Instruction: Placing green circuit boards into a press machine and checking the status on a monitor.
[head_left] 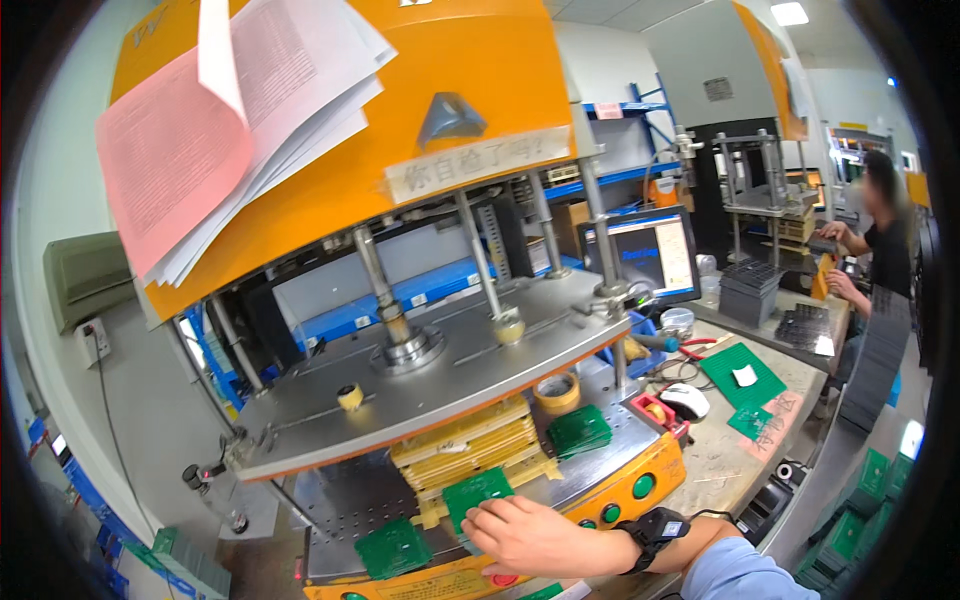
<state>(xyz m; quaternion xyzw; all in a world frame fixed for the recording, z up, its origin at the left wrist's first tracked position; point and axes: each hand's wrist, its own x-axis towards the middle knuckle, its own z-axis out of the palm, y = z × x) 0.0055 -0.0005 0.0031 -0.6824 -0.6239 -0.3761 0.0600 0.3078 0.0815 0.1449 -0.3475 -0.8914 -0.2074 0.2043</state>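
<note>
One right hand [535, 538], extended leftward, curled over edge of green board [475, 488] (cannot tell whether pinching).

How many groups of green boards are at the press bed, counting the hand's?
3: left boards, middle boards at the right hand, and right boards beside the tape roll. More may be hidden behind the hand.

Counted stock

Green boards [394, 548], single or stacked, on press [500, 80]: three places. Green sheets [765, 387] on desk [718, 478]: two. White mouse [686, 401]: one. Monitor [645, 252] beside press: one. Wristwatch [655, 532]: one. Wearer's hand [530, 538]: one. Background co-worker [888, 240]: one.
</note>
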